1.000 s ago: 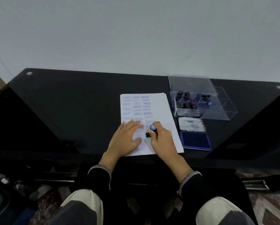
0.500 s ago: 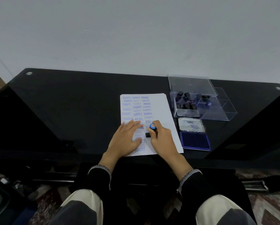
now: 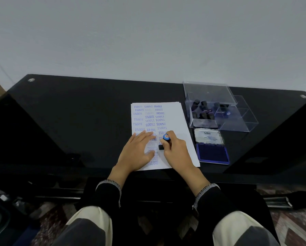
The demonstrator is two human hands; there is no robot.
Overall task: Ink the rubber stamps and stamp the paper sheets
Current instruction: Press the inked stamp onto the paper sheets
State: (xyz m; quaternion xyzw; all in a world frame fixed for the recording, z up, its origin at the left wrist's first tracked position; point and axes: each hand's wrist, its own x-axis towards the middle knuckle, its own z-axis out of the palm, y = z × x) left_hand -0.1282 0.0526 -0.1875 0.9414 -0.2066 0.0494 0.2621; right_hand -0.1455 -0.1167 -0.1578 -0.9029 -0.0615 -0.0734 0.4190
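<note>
My right hand point(image 3: 177, 151) is clamped around the rubber stamp point(image 3: 164, 142), whose base seems to touch the paper sheet point(image 3: 175, 118). My left hand point(image 3: 139, 151) lies flat, fingers spread, on the sheet.

single head view, looking forward and steeply down from above the lap: black table point(image 3: 77, 112) close below, wall beyond.

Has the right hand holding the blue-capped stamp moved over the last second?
No. The right hand keeps the blue-capped stamp pressed at the same spot on the white paper sheet, beside the blue ink pad.
</note>
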